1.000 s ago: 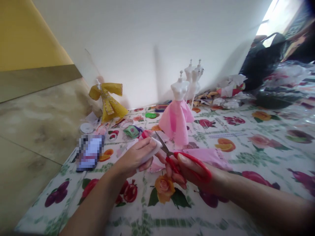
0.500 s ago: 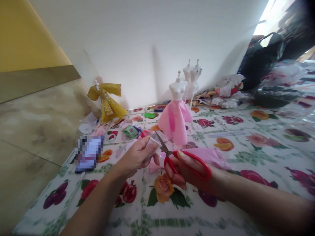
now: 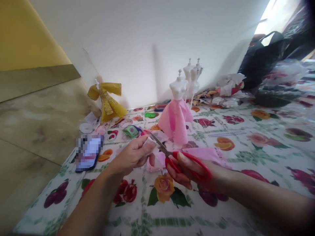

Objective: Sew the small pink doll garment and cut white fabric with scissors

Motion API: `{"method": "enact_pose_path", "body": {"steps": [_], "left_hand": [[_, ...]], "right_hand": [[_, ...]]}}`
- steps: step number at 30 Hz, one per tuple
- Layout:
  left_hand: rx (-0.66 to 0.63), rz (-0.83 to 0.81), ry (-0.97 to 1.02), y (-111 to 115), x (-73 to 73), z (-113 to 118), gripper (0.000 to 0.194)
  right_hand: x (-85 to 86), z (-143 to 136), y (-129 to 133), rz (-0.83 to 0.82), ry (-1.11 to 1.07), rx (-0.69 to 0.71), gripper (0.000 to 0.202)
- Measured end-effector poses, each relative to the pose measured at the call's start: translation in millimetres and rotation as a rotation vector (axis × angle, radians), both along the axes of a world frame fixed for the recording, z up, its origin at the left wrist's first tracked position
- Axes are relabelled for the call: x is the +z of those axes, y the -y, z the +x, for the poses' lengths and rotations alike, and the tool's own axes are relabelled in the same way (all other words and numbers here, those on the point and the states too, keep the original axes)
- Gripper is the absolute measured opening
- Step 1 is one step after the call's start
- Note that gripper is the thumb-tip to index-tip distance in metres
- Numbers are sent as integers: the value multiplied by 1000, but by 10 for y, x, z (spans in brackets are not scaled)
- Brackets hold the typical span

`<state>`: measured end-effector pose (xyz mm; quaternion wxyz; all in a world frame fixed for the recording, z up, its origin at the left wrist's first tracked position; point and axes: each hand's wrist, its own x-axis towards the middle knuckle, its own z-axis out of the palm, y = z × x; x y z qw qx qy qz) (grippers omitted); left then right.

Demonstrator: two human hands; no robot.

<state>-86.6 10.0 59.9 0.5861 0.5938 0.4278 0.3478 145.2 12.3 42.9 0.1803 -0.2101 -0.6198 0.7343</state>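
Note:
My left hand pinches a small white piece, perhaps cloth or paper, between thumb and fingers. My right hand grips red-handled scissors, whose blades point up and left beside the white piece. Pink fabric lies on the table behind my right hand, with more pink material under and behind my hands. Just beyond stands a white mannequin wearing a pink skirt.
A yellow dress on a small stand and a phone are at the left. Two more mannequins stand behind the pink skirt. Scraps and a dark bag lie at the right. A flowered cloth covers the table.
My left hand has moved slightly left with the white piece. The scissors' blade tips have shifted left too, and the blades look closer together.

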Motion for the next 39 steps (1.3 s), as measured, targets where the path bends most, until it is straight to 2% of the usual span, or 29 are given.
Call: {"method": "enact_pose_path", "body": {"steps": [4, 7, 13, 17, 23, 29, 34, 39], "left_hand": [[66, 7, 24, 2, 17, -19, 36], [74, 11, 22, 4, 24, -31, 36], [46, 19, 3, -9, 14, -52, 34], [45, 11, -2, -19, 25, -69, 37], [7, 2, 12, -1, 23, -91, 37], [-50, -72, 23, 4, -49, -34, 36], [-110, -109, 1, 9, -89, -1, 39], [-105, -94, 5, -5, -72, -13, 36]], "right_hand": [[-38, -3, 17, -11, -33, 54, 66], [-37, -6, 26, 6, -45, 65, 63], [125, 17, 21, 20, 61, 14, 52], [168, 26, 15, 58, 100, 7, 54], [126, 31, -15, 48, 107, 51, 57], [25, 41, -43, 42, 59, 114, 61], [-7, 43, -32, -7, 57, 86, 59], [29, 43, -18, 8, 31, 77, 62]]}}
